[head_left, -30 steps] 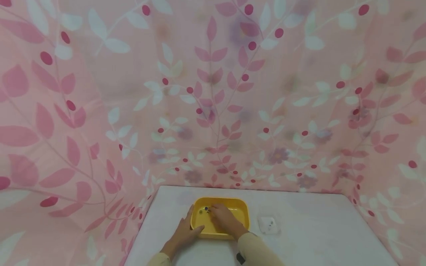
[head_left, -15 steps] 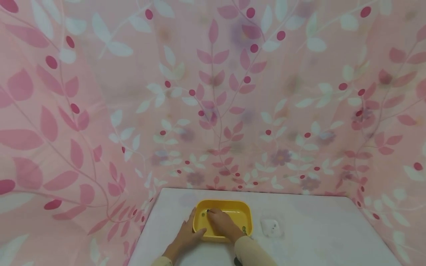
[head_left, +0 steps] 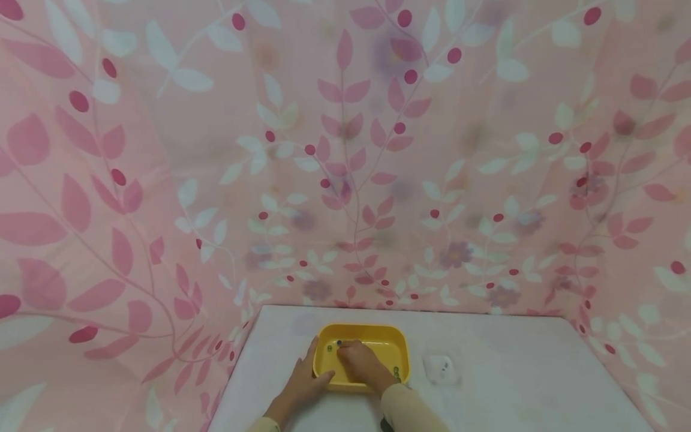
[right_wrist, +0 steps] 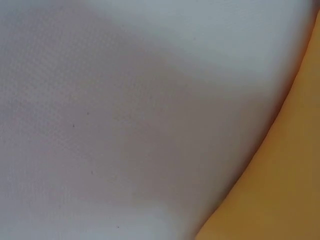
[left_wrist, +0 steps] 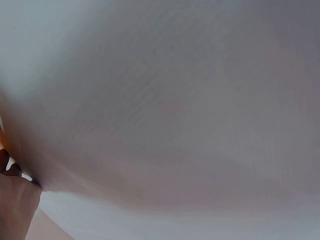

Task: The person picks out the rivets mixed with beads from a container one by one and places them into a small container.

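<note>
A yellow tray point(head_left: 399, 336) lies on the white table. My left hand point(head_left: 303, 381) grips its left side, thumb over the near left corner and fingers along the outer wall. In the left wrist view, part of a hand point(left_wrist: 17, 200) shows at the lower left. My right hand point(head_left: 360, 361) is inside the tray, fingers bent downward; its fingertips and anything between them are hidden. A dark blue bead-like ball point(head_left: 339, 343) lies right by those fingers. Left of it sits a greenish ball point(head_left: 329, 348). More small greenish balls point(head_left: 396, 371) lie by the tray's right wall.
Right of the tray stands a small clear container point(head_left: 442, 368) with a few tiny dark bits in it. The white tabletop point(head_left: 529, 372) ends at a pink leaf-patterned curtain point(head_left: 356, 180) behind and at both sides.
My right hand has shifted a little within the tray, first toward the left balls and then slightly back right. Greenish balls at the right wall have come into view. The left hand keeps its place.
</note>
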A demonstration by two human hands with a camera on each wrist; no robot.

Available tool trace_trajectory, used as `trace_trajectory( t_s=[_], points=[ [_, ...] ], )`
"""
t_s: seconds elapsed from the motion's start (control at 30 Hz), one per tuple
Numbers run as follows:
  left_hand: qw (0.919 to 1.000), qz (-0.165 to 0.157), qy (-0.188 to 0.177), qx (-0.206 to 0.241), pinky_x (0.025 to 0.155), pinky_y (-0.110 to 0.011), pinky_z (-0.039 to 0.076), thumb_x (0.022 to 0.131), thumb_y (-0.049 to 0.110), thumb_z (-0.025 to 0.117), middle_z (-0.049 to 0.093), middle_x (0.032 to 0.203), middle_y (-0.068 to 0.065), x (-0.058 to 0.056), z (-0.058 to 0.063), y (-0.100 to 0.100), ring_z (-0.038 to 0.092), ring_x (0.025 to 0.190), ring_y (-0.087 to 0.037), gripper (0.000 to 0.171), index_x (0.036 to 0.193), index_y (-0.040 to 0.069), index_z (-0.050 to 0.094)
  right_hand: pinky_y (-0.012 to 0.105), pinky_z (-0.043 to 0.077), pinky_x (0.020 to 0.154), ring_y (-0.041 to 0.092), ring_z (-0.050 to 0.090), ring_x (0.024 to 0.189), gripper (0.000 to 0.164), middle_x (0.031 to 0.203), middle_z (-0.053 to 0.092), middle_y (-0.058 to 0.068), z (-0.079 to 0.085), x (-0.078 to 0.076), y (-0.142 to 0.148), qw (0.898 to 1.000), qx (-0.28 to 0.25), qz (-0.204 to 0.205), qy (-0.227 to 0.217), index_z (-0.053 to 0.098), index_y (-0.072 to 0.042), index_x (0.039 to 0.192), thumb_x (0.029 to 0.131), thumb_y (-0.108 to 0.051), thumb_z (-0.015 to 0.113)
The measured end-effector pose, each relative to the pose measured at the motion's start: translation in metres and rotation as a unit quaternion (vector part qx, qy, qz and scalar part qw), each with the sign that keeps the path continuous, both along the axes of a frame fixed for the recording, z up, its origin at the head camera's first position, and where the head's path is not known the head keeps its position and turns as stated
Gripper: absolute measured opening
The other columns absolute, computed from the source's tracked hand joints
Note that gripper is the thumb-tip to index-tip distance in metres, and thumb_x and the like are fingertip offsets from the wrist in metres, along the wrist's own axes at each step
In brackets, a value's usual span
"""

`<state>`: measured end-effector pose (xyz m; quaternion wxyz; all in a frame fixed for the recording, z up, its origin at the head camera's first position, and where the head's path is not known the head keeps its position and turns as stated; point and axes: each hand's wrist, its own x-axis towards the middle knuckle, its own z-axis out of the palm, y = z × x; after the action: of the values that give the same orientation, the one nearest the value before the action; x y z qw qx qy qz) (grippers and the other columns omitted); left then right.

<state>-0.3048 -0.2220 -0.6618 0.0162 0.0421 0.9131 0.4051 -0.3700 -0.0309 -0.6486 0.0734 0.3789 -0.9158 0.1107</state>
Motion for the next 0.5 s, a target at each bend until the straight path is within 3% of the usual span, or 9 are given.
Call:
trace_trajectory(
  t_s=[0.27, 0.37, 0.5],
  points=[
    [1.0000, -0.007, 0.000, 0.000, 0.118, -0.065, 0.011, 0.087, 0.049, 0.066, 0.032, 0.159, -0.019, 0.0041, -0.0002, 0.0012, 0.036, 0.143, -0.042, 0.099, 0.160, 0.014, 0.009, 0.033, 0.054, 0.091, 0.017, 0.062, 0.095, 0.013, 0.108, 0.065, 0.003, -0.0037, 0.0044, -0.0004, 0.999, 0.023, -0.037, -0.033, 0.072, -0.013, 0.104, 0.093, -0.014, 0.066],
    [1.0000, -0.004, -0.007, 0.002, 0.118, -0.065, 0.011, 0.086, 0.049, 0.066, 0.032, 0.160, -0.018, 0.0036, 0.0001, 0.0007, 0.033, 0.144, -0.044, 0.100, 0.160, 0.016, 0.008, 0.034, 0.054, 0.089, 0.015, 0.059, 0.090, 0.015, 0.105, 0.064, 0.003, -0.0017, 0.0043, -0.0003, 0.995, 0.002, -0.059, -0.077, 0.072, -0.010, 0.106, 0.094, -0.016, 0.066],
    [1.0000, 0.000, -0.007, 0.004, 0.118, -0.064, 0.012, 0.086, 0.049, 0.067, 0.032, 0.160, -0.018, 0.0010, 0.0010, -0.0003, 0.032, 0.144, -0.046, 0.100, 0.160, 0.018, 0.009, 0.037, 0.053, 0.090, 0.014, 0.054, 0.087, 0.016, 0.099, 0.061, 0.000, 0.0034, 0.0034, 0.0012, 0.981, -0.060, -0.094, -0.160, 0.073, -0.007, 0.107, 0.094, -0.015, 0.067]
  ],
)
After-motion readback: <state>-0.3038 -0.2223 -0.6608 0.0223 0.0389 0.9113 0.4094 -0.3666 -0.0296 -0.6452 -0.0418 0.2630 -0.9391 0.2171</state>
